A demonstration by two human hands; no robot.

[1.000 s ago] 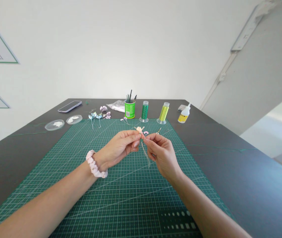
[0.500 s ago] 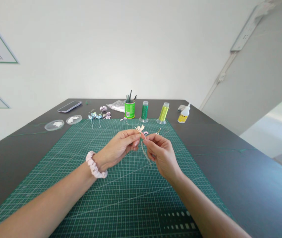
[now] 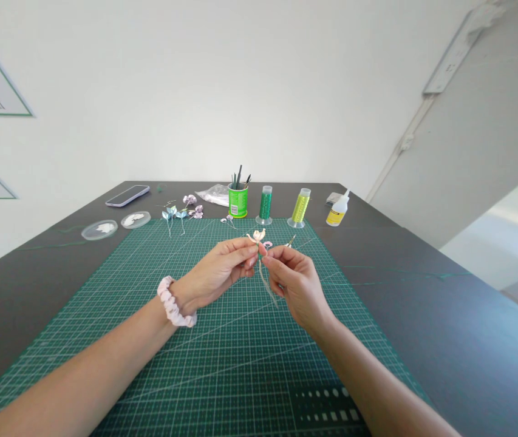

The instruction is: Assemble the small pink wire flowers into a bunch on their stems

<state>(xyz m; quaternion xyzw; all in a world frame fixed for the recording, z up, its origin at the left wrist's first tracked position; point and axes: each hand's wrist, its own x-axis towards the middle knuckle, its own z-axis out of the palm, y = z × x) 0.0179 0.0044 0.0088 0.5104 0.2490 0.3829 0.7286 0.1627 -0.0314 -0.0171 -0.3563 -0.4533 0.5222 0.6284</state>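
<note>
A small cream flower (image 3: 259, 235) with curled petals stands upright above the middle of the mat. My left hand (image 3: 226, 261) pinches it just below the petals between thumb and fingertips. Pale stem strands (image 3: 266, 284) hang beneath, with a bit of green showing at their top. Close on the right, my right hand (image 3: 294, 276) is closed in a pinch beside the stem. Whatever its fingertips hold is too fine to make out. Behind the hands lie a pink ring-like piece (image 3: 267, 244) and a partly hidden pointed tool (image 3: 291, 240).
The green cutting mat (image 3: 186, 364) covers the table's middle. Along the back are blue and lilac flowers (image 3: 174, 212), a green pot (image 3: 238, 202) of tools, green (image 3: 265, 205) and yellow-green (image 3: 300, 207) thread spools, and a glue bottle (image 3: 337, 210). Shallow dishes (image 3: 99, 230) and a phone (image 3: 128, 195) lie left.
The flower has turned slightly between my left fingers, so its petals face differently. The hanging stem ends have shifted a little. Both hands stay nearly in place.
</note>
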